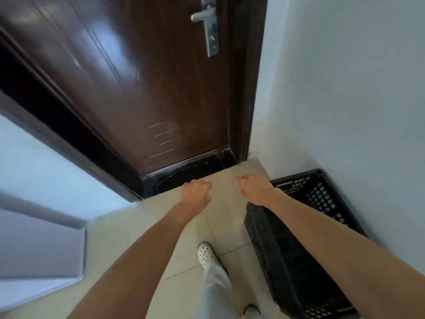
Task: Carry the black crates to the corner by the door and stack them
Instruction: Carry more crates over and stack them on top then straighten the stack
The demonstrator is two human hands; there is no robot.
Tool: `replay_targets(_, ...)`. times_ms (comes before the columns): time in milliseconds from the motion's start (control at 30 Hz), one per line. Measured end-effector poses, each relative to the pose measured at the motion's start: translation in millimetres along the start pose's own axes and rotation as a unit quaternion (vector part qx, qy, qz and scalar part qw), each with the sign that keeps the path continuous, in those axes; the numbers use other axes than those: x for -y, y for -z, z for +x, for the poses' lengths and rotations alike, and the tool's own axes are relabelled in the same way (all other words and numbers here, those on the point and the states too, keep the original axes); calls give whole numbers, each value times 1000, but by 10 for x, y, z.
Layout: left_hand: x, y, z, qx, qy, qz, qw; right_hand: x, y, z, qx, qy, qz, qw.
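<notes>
— One black crate point(299, 249) in view. Located where?

— Found on the floor point(220, 171) against the right-hand wall point(345, 88), just beside the frame of the door point(149, 88), in the corner. Could not tell whether a single unit or several nested.

— Hand status?

— Read the left hand point(195, 194) as empty, fingers loosely curled, held out above the tiles. Read the right hand point(253, 189) likewise as empty and relaxed, near the crate's door-side corner and apparently clear of it. Gripped nothing on either side.

— Hazards assessed?

— Judged three.
1. Tipping: caused by seating a further crate off-square on the rim.
2. Obstruction: caused by letting the stack creep toward the door and foul its swing.
3. Tripping: caused by stepping with the white shoe point(205, 254) close alongside the crate wall while loaded and unable to see down.

— Countermeasure?

— Recommended squaring each crate against the wall before letting go.
</notes>
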State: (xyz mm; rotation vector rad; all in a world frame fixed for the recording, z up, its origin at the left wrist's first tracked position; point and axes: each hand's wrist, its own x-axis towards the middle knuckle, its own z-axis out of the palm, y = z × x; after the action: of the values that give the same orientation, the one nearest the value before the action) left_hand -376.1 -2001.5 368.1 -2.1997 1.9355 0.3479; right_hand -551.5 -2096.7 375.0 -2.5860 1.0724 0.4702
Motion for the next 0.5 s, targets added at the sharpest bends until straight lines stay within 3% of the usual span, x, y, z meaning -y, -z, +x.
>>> replay_targets(167,752,-162,-1200,-13,145,-59,988,1129,143,-49,4,116,-49,992)
replay_targets(500,2048,-675,-3584,-32,384,-140,912,3784,-78,-147,53,358,-166,917)
